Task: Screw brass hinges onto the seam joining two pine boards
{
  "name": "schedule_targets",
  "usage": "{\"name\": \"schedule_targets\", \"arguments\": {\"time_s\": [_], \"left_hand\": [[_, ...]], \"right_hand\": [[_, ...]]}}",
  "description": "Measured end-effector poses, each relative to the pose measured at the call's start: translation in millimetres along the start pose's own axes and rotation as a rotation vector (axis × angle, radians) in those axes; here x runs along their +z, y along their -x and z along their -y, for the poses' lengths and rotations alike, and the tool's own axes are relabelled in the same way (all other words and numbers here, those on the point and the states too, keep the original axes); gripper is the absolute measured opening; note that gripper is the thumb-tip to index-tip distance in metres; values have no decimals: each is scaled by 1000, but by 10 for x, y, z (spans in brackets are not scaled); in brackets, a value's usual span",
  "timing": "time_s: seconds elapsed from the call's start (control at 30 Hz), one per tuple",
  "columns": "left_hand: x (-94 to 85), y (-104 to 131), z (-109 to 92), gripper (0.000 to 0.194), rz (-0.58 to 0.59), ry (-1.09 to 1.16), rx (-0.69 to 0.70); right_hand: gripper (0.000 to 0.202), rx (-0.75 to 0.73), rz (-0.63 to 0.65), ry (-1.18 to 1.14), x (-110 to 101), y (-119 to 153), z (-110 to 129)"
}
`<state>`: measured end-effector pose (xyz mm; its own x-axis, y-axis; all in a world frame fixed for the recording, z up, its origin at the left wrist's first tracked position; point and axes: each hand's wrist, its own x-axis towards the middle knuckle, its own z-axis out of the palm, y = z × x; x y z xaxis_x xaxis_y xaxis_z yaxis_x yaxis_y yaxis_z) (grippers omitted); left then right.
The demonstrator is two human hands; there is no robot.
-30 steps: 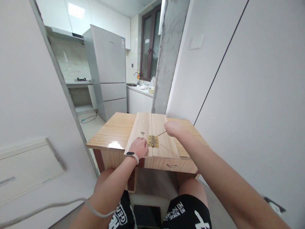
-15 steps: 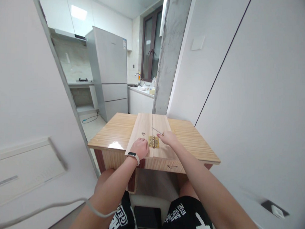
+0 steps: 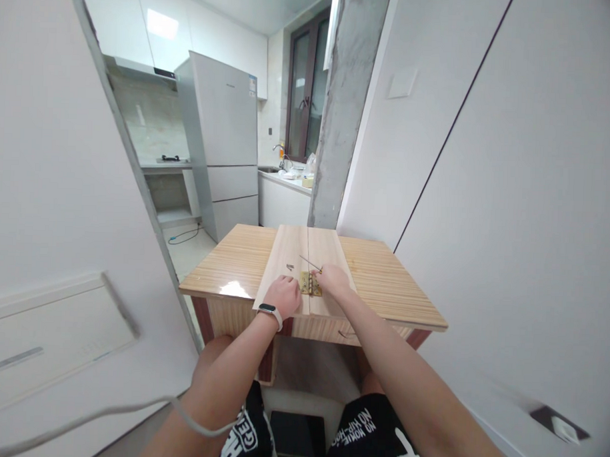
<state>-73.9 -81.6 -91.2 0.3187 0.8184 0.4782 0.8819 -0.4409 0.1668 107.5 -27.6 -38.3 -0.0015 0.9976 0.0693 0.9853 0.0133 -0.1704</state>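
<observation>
My right hand (image 3: 333, 281) is closed around a thin screwdriver (image 3: 310, 263), its metal shaft pointing left and away over the boards. Beneath that hand lies a brass-coloured hinge (image 3: 310, 284) across the seam of two pale boards, the left board (image 3: 287, 244) and the right board (image 3: 325, 246). The hand hides part of the hinge's right leaf. My left hand (image 3: 284, 294), with a band on its wrist, rests on the left board close beside the hinge, fingers laid forward on the wood. A few small screws (image 3: 290, 266) lie just beyond it.
Both boards lie on a wood-grain table (image 3: 224, 262) with a drawer (image 3: 321, 331) in front. A white wall (image 3: 485, 228) stands close on the right. Behind are a grey fridge (image 3: 231, 126) and a sink counter (image 3: 286, 194). A pale cable (image 3: 128, 409) crosses at lower left.
My right hand has moved left and slightly nearer with the screwdriver, now covering part of the hinge. My left hand stays on the left board. The view has shifted a little.
</observation>
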Motion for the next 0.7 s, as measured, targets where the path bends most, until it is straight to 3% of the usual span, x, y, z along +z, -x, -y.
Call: {"name": "schedule_targets", "arguments": {"time_s": [0.27,0.47,0.6,0.7], "left_hand": [[-18,0,6,19,-6,9,2],[-13,0,18,19,1,26,-13],[-9,-3,20,19,8,35,-20],[-7,-14,20,18,8,30,-22]], "right_hand": [[43,-54,20,13,63,-43,-3],[26,-140,10,73,-25,-119,25],[22,-126,-58,-10,-75,-262,56],[19,-142,-41,-101,-62,-380,137]]}}
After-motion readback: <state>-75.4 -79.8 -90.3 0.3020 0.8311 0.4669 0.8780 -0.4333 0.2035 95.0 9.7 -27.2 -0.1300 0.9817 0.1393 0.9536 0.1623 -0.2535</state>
